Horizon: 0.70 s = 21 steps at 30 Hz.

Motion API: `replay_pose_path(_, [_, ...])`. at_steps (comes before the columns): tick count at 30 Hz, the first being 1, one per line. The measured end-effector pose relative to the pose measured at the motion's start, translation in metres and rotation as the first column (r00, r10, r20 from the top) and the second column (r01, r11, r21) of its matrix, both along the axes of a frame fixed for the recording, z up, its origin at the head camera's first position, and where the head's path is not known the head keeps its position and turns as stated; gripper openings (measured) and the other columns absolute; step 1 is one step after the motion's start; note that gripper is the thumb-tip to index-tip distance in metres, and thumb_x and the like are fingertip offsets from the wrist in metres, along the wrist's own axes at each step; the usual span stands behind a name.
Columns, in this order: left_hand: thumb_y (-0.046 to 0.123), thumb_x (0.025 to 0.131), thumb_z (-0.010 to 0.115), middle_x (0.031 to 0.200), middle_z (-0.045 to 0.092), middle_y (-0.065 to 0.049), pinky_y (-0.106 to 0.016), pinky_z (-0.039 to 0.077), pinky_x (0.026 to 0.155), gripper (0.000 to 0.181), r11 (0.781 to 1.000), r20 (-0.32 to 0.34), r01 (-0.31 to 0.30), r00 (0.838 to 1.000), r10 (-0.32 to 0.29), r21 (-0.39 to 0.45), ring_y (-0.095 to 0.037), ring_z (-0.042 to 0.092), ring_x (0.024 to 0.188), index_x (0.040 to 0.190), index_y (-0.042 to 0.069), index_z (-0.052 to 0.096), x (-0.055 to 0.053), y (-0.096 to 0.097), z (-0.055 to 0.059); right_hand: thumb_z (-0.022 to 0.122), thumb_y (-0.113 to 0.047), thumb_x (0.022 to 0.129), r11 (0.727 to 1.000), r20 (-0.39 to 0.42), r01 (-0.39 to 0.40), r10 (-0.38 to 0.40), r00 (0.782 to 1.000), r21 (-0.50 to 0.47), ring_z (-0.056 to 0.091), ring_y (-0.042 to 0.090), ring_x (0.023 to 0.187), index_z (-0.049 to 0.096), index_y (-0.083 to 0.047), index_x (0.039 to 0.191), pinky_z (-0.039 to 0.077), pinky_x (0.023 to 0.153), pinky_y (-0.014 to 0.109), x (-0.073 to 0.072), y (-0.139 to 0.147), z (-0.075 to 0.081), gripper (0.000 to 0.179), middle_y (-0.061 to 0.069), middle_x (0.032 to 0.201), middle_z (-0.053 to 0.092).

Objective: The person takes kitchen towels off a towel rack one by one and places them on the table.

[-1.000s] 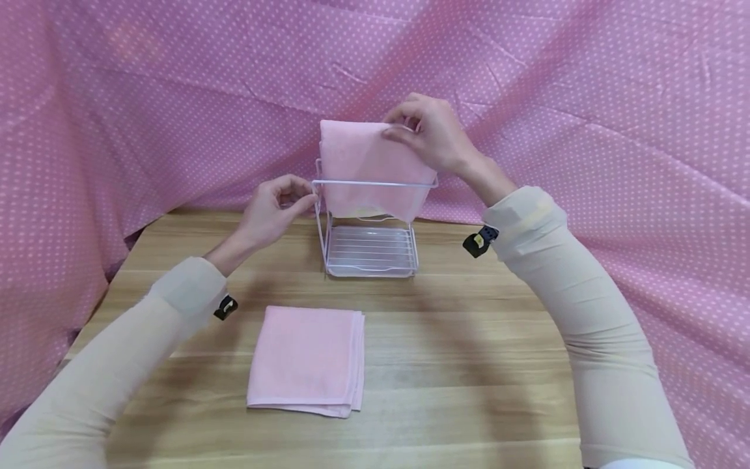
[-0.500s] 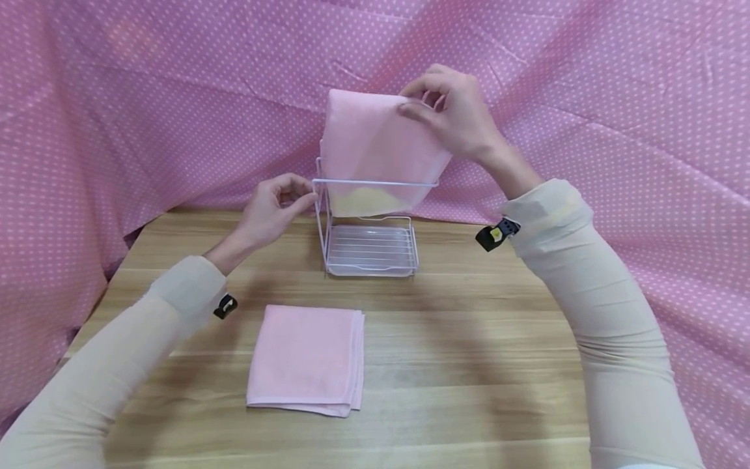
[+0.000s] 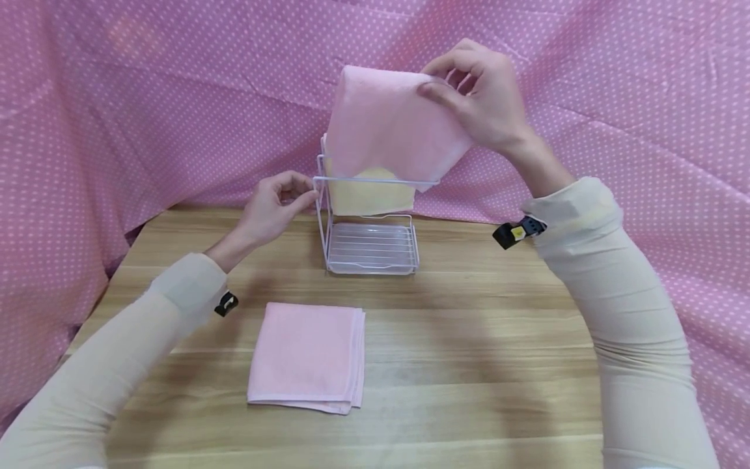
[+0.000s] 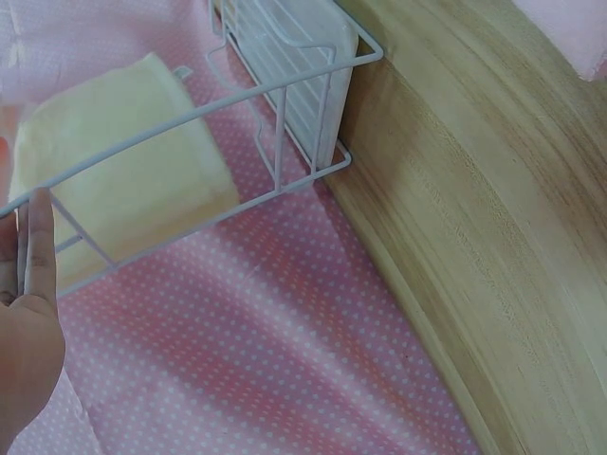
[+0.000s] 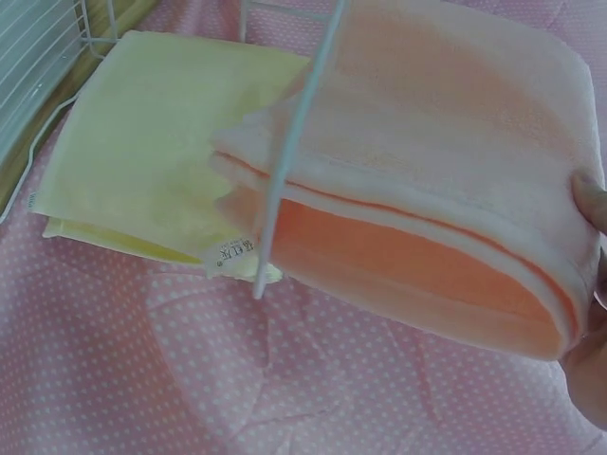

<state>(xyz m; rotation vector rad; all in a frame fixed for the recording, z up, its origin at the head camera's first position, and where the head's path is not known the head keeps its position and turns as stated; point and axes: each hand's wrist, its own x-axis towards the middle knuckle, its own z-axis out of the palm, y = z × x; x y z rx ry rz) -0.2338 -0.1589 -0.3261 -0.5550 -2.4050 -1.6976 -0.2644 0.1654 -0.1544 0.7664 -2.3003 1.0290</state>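
Note:
My right hand (image 3: 489, 98) pinches the top edge of a folded pink towel (image 3: 398, 117), thumb in front. The towel's lower edge hangs behind the front rail of a white wire rack (image 3: 375, 180). In the right wrist view its layers (image 5: 455, 114) gape apart at the side. Behind it, a pale yellow towel (image 3: 369, 198) hangs on the rack, its upper part mostly covered by the pink one in the head view. My left hand (image 3: 272, 208) pinches the rack's upper left corner; the left wrist view shows its fingers (image 4: 40, 242) against the wire.
A second folded pink towel (image 3: 305, 352) lies flat on the wooden table (image 3: 469, 378), in front of the rack. The rack's base holds a clear tray (image 3: 372, 270). A pink polka-dot cloth (image 3: 176, 98) hangs behind the table.
My right hand has lifted the pink towel up and to the right, tilting it and uncovering more of the yellow towel. The left hand stays at the rack's corner.

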Motion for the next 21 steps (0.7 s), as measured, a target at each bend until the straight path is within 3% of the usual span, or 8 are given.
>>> replay_pose_path(10, [0.006,0.101,0.07,0.101,0.072,-0.011,-0.018,0.069,0.077,0.021,1.0,0.013,0.0,1.0,-0.001,0.008,-0.002,0.069,0.079,0.115,-0.008,0.066,0.0,0.0,0.001,0.085,-0.008,0.089,0.996,-0.045,-0.021,0.017,0.999,-0.085,0.055,-0.001,0.078,0.081,0.001,0.101,0.051,0.069,0.013,0.018,0.012,0.01,0.015,-0.024,0.082,0.061])
replay_pose_path(21, [0.008,0.101,0.07,0.104,0.072,-0.014,-0.018,0.069,0.078,0.022,1.0,0.019,-0.005,1.0,0.005,-0.008,-0.002,0.069,0.079,0.116,-0.007,0.066,0.002,0.0,0.001,0.081,-0.003,0.091,0.986,-0.1,-0.131,0.121,0.988,-0.1,0.06,0.006,0.079,0.079,0.006,0.098,0.056,0.066,0.015,0.044,0.025,0.011,0.012,-0.028,0.085,0.065])
